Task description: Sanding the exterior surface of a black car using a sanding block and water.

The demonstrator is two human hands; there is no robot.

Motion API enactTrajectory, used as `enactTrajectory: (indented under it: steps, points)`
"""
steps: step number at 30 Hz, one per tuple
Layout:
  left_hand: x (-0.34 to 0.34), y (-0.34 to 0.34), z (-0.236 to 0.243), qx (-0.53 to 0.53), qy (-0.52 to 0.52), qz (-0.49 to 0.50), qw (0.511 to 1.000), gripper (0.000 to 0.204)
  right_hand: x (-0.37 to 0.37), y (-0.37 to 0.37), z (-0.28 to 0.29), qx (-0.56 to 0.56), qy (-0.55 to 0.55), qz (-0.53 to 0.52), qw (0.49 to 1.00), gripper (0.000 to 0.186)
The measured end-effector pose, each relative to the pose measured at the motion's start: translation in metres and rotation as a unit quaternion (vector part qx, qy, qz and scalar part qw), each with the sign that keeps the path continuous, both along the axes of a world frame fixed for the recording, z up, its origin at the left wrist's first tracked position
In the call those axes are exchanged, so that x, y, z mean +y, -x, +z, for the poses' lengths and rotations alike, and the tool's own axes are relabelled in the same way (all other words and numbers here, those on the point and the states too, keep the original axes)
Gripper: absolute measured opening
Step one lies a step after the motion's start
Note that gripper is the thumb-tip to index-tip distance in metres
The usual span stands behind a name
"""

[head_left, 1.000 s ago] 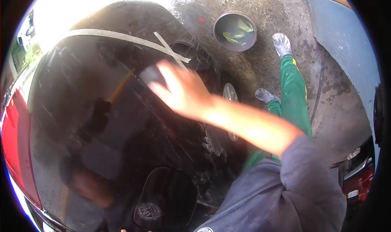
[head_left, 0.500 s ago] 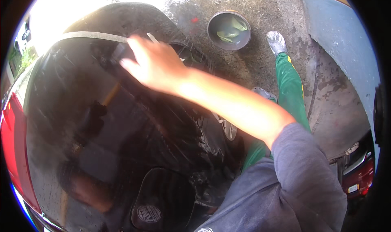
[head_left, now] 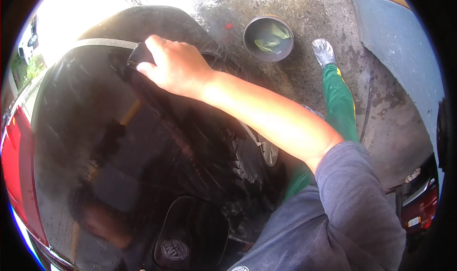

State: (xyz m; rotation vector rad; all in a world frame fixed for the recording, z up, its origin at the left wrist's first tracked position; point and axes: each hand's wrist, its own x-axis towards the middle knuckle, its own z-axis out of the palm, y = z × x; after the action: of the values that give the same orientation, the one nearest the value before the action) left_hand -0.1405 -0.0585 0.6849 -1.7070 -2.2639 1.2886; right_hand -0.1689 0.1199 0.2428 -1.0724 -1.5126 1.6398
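My right hand [head_left: 178, 66] grips a dark block or pad [head_left: 138, 54] on the wet black car panel [head_left: 119, 152], at a pale strip of masking tape [head_left: 104, 42] along its upper part. Just a fingertip of my left hand [head_left: 142, 269] seems to show at the bottom edge, too little to read. A black fuel flap [head_left: 190, 228] lies low on the panel, and a red tail light [head_left: 19, 166] is at the far left.
A grey bucket [head_left: 268, 54] of water with pale green pieces stands on wet concrete [head_left: 304, 14]. My feet in grey shoes [head_left: 324, 52] are on the floor. A blue surface [head_left: 400, 42] curves along the right, with a dark red vehicle [head_left: 419, 209] at lower right.
My right hand has moved up and to the left across the panel with the dark pad, reaching the tape, and shifted slightly in the last half second.
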Motion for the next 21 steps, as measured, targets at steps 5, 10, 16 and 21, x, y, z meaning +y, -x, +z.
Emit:
enactTrajectory:
  steps: [5,10,16,21]
  points:
    - [0.003,-0.003,0.014,0.024,0.0,-0.009,1.0,0.068,-0.128,-0.075,0.04,0.064,0.019,0.013,0.998,0.03]
    - [0.003,0.0,0.005,0.006,0.004,-0.012,1.0,0.069,-0.075,-0.049,0.01,0.014,-0.046,-0.02,0.999,0.029]
    - [-0.001,-0.003,0.007,0.017,0.0,-0.007,1.0,0.068,-0.051,-0.022,0.01,0.022,-0.033,-0.025,0.999,0.03]
    - [-0.001,-0.007,0.006,0.02,-0.02,0.007,1.0,0.066,-0.14,-0.102,0.021,0.055,0.046,0.067,0.995,0.034]
